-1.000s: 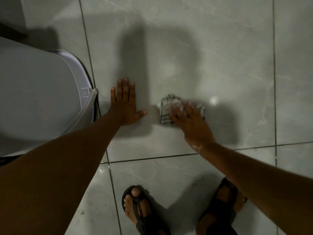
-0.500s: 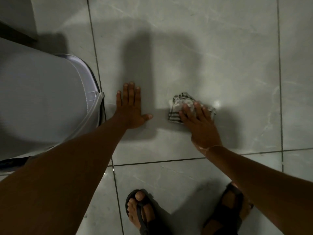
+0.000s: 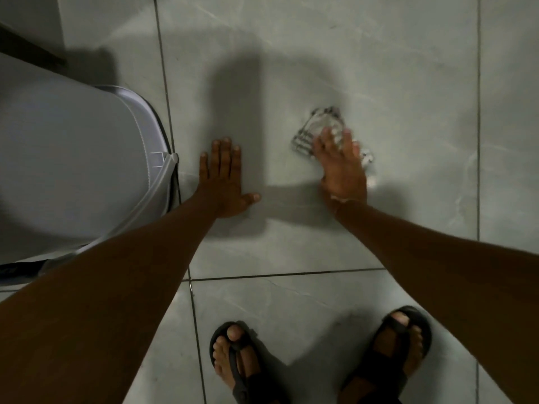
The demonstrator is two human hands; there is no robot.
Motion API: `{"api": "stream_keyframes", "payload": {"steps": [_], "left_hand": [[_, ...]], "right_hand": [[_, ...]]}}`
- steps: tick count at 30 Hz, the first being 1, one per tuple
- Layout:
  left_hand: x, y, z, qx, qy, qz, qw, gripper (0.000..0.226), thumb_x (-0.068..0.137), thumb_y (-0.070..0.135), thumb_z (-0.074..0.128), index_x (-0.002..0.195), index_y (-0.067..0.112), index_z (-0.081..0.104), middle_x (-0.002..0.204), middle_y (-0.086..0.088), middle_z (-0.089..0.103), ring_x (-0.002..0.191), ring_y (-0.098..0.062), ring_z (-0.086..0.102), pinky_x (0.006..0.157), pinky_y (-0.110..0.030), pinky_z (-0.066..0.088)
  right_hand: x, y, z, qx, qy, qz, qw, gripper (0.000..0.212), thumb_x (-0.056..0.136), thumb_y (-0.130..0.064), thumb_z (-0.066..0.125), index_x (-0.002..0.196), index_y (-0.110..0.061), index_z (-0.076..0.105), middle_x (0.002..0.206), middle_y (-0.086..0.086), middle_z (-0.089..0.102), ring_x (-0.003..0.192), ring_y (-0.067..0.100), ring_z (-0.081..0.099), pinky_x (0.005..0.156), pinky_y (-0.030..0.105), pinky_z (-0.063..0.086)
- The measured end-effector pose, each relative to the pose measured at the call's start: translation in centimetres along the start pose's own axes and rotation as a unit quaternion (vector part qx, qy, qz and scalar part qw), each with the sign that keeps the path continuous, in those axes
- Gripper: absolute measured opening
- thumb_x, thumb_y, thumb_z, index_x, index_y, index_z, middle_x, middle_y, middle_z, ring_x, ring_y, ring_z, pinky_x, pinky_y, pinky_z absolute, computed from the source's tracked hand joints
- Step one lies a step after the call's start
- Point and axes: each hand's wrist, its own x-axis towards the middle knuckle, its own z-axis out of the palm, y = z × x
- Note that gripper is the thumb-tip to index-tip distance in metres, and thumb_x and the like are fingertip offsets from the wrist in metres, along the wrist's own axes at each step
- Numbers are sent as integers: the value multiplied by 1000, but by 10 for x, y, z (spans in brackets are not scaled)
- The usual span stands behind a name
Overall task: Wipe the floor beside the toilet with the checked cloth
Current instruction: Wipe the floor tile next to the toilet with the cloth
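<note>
The checked cloth, white with dark stripes, lies bunched on the grey floor tile to the right of the toilet. My right hand presses down on it with fingers spread, covering its near half; the hand and cloth are blurred. My left hand rests flat on the tile with fingers together and thumb out, just right of the toilet's base, holding nothing.
My two feet in dark sandals stand on the near tile. Dark grout lines cross the floor. A wall corner and a dark strip show at the upper left behind the toilet.
My right hand has pushed the cloth forward and a little to the right across the tile. My left hand has stayed planted beside the toilet.
</note>
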Motion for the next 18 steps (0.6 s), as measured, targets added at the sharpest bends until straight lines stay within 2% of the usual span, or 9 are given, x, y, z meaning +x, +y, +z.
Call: {"api": "stream_keyframes", "payload": {"steps": [3, 5, 8, 11, 13, 15, 18], "left_hand": [[0, 1, -2, 1, -5, -2, 1000, 114, 80, 70, 48, 150, 6, -15, 160, -20, -21, 147, -39, -21, 118, -56, -12], [-1, 1, -2, 1, -9, -3, 1000, 114, 80, 70, 48, 150, 6, -16, 159, -21, -22, 146, -39, -22, 118, -56, -12], [-1, 0, -1, 2, -6, 0, 1000, 115, 79, 74, 43, 150, 6, -16, 159, -21, -22, 146, -39, -22, 118, -55, -12], [-1, -1, -1, 10, -5, -4, 1000, 117, 69, 82, 22, 150, 5, -15, 159, -22, -21, 146, -40, -21, 118, -54, -13], [0, -1, 0, 5, -4, -2, 1000, 116, 74, 80, 31, 150, 6, -15, 159, -21, -21, 147, -39, -21, 118, -54, -13], [1, -2, 2, 1, -5, -1, 1000, 113, 80, 73, 44, 150, 8, -16, 160, -19, -22, 146, -37, -23, 118, -54, -13], [3, -2, 2, 8, -10, -4, 1000, 114, 80, 71, 46, 149, 9, -19, 159, -19, -24, 146, -36, -25, 117, -54, -15]], "right_hand": [[-57, -1, 13, -27, -30, -151, 988, 76, 70, 10, 43, 143, -11, 41, 153, 12, 38, 140, 48, 25, 117, 57, 20], [-89, 16, 17, -41, -55, -191, 979, 83, 61, 16, 48, 139, -12, 48, 149, 10, 44, 137, 48, 32, 113, 59, 27], [-98, 51, 8, -27, -64, -129, 989, 86, 62, 21, 53, 140, -15, 48, 149, 7, 44, 138, 45, 31, 113, 58, 28], [-64, 49, -5, -16, -34, 5, 999, 67, 84, 11, 43, 146, -14, 35, 155, 10, 34, 143, 44, 20, 117, 56, 20], [-34, 33, -5, 1, -3, 46, 999, 62, 89, 6, 36, 148, -14, 32, 158, 10, 25, 145, 44, 14, 119, 54, 12], [-12, 13, -2, 13, -4, 35, 999, 67, 85, 6, 37, 148, -16, 31, 160, 8, 21, 146, 43, 10, 120, 51, 6], [-25, -10, 12, -1, 7, -77, 997, 67, 80, 8, 40, 143, -13, 42, 154, 10, 36, 142, 46, 22, 119, 55, 15]]}}
